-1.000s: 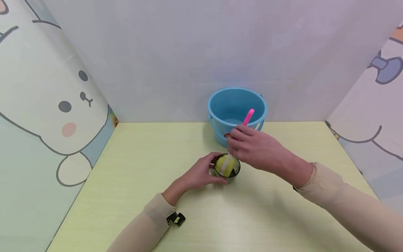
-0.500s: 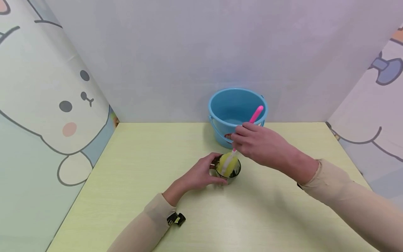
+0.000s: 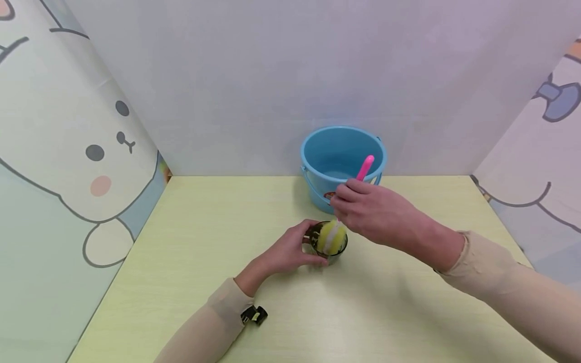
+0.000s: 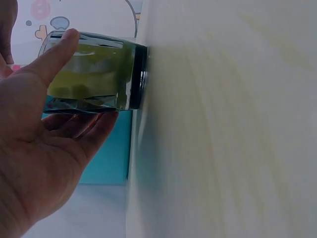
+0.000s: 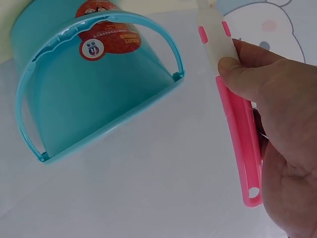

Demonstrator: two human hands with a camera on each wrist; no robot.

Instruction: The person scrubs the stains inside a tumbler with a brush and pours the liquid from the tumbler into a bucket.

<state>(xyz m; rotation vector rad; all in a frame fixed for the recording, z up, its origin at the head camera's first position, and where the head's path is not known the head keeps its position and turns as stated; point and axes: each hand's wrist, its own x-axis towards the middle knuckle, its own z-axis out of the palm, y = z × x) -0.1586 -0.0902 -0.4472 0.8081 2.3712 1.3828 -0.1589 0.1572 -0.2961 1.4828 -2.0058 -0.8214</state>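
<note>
My left hand [image 3: 292,248] grips a dark, see-through drinking glass [image 4: 99,74] round its side, thumb on one side and fingers on the other. The glass stands upright on the table. In my right hand [image 3: 369,209] is a cup brush with a pink and white handle [image 5: 240,134], pinched between thumb and fingers near the white neck. Its yellow and white sponge head [image 3: 331,238] sits inside the glass, showing at the mouth and through the wall in the left wrist view. The handle slants up and away to the right.
Just behind the hands stands a blue bucket [image 3: 313,174] with its handle [image 5: 124,19] hanging down the front and a red label [image 5: 116,37]. The pale yellow table [image 3: 218,217] ends at a grey-white back wall. Cartoon-printed panels [image 3: 50,151] flank both sides.
The brush and right hand swung slightly right, then back a little, and the sponge head shifted toward the right side of the glass. My left hand and the glass have stayed in place.
</note>
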